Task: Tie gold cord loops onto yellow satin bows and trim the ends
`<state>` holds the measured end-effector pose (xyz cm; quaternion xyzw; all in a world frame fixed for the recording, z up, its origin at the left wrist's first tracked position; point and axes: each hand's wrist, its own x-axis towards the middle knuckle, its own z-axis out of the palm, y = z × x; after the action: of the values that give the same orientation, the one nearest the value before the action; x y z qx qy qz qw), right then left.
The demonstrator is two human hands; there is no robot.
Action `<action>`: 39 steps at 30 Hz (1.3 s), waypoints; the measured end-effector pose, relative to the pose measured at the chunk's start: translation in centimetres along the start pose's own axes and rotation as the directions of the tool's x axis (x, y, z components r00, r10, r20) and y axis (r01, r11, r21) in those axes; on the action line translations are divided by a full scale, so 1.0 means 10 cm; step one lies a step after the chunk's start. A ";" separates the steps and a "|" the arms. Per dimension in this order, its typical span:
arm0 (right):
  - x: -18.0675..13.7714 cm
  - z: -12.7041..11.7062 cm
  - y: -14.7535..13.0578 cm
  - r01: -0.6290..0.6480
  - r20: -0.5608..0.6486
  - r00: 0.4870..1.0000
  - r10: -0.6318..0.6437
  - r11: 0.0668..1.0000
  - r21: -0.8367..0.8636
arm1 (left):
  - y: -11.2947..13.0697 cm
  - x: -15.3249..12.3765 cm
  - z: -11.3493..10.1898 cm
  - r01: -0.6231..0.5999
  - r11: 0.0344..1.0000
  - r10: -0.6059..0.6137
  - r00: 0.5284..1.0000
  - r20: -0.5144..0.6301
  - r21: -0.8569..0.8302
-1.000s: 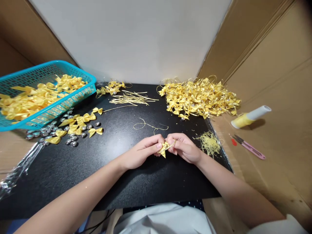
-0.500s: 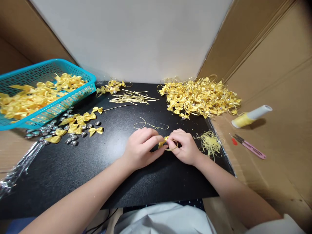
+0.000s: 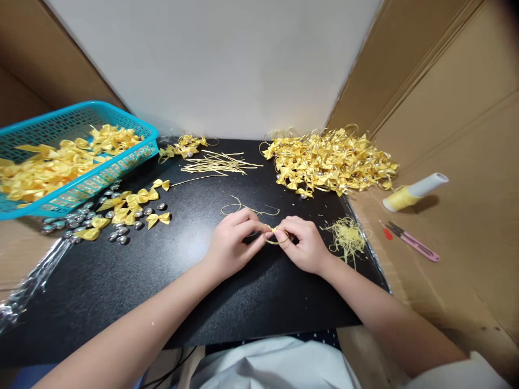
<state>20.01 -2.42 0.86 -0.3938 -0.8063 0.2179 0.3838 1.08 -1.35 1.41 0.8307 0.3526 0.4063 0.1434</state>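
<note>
My left hand [image 3: 232, 241] and my right hand [image 3: 305, 244] meet over the middle of the black table. Between their fingertips is a small yellow ribbon bow [image 3: 274, 229], mostly covered by the fingers. A loop of gold cord [image 3: 276, 242] hangs from it across both thumbs. Both hands are closed in a pinch, the left on the cord loop by the bow, the right on the bow itself. Just beyond the hands lies a thin curled thread [image 3: 251, 209]. Right of my right hand is a tangle of yellow thread scraps [image 3: 347, 239].
A turquoise basket [image 3: 128, 156] of yellow bows stands left. Near it lie loose bows [image 3: 135, 200] and silver bells [image 3: 122, 230]. Gold cord pieces [image 3: 214, 163] lie at the back, finished bows heaped [image 3: 332, 162] at right. Pink thread snips [image 3: 419, 247] and a thread tube [image 3: 416, 192] sit beyond the table's edge.
The bow and its cord loop have shifted slightly left and turned between my fingers. My fingertips have come closer together. The things on the table stay where they were.
</note>
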 end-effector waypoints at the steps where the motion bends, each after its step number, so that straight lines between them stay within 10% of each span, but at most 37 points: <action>1: 0.00 0.00 0.01 -0.006 -0.002 1.000 0.006 1.000 0.012 | 0.00 0.01 0.00 0.053 0.997 -0.052 0.998 0.031 -0.062; 39: 0.01 -0.07 0.09 0.136 0.064 0.990 -0.128 0.978 -0.158 | 0.11 -0.01 0.01 0.159 0.982 -0.154 0.987 0.054 -0.105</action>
<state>20.98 -1.83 0.79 -0.3632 -0.8557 0.1362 0.3424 1.62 -2.18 1.90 0.8004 0.3909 0.3933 0.2279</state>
